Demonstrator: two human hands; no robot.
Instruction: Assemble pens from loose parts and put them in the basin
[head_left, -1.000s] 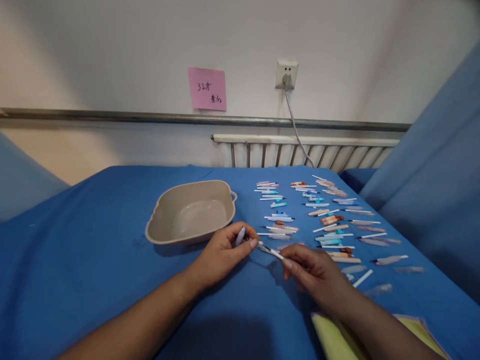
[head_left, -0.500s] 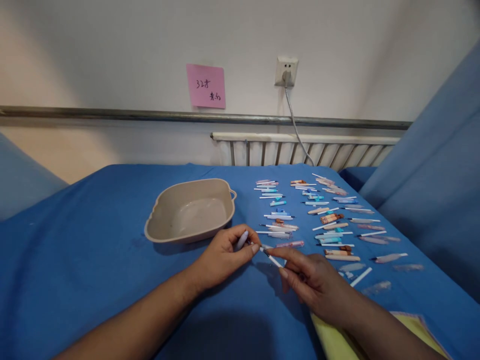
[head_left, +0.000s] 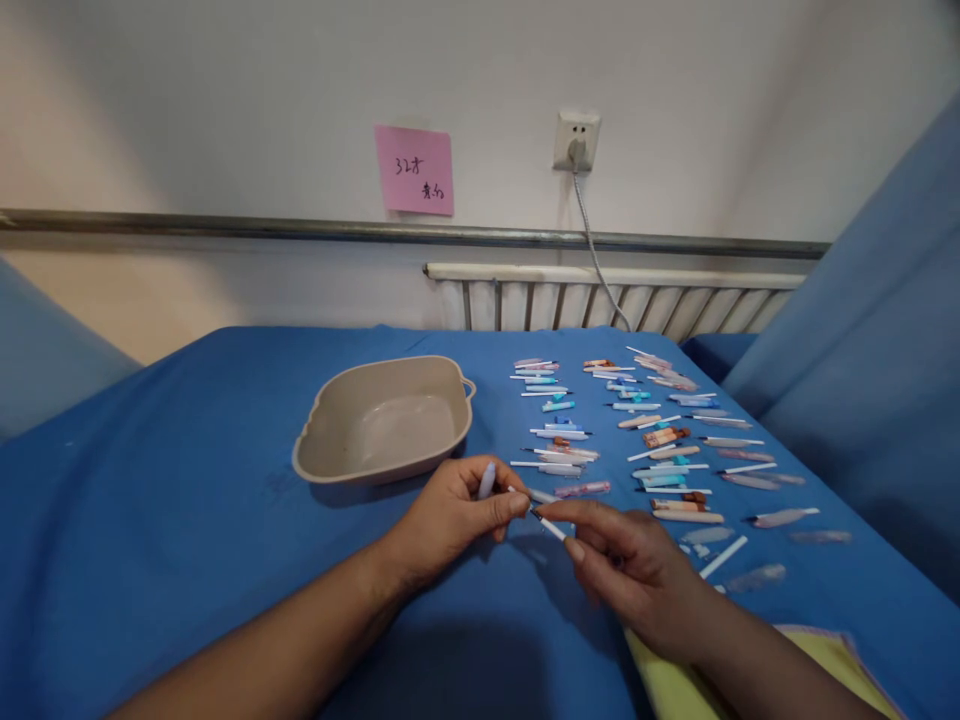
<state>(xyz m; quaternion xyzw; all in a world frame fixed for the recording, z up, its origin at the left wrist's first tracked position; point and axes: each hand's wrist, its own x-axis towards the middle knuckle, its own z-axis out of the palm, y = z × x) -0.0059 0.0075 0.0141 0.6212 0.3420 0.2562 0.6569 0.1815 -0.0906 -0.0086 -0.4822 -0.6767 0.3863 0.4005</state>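
My left hand (head_left: 450, 520) is closed around a small pale lilac pen barrel (head_left: 487, 481), pinched between thumb and fingers. My right hand (head_left: 622, 560) pinches a thin white refill (head_left: 551, 527) with a dark tip, and that tip points at the left hand's fingertips. Both hands hover just above the blue cloth (head_left: 187, 520), in front of an empty beige basin (head_left: 386, 418). Right of the hands, several pen barrels, caps and white refills (head_left: 645, 440) lie in rows on the cloth.
A yellow sheet (head_left: 675, 690) lies under my right forearm at the bottom edge. Behind the table are a white radiator (head_left: 622, 300), a wall socket (head_left: 576, 140) with a cable, and a pink sticky note (head_left: 415, 170). Blue fabric (head_left: 877, 330) rises at the right.
My right hand has drawn the white refill slightly down and toward me, while my left hand has stayed closed on the barrel. The view has shifted a little.
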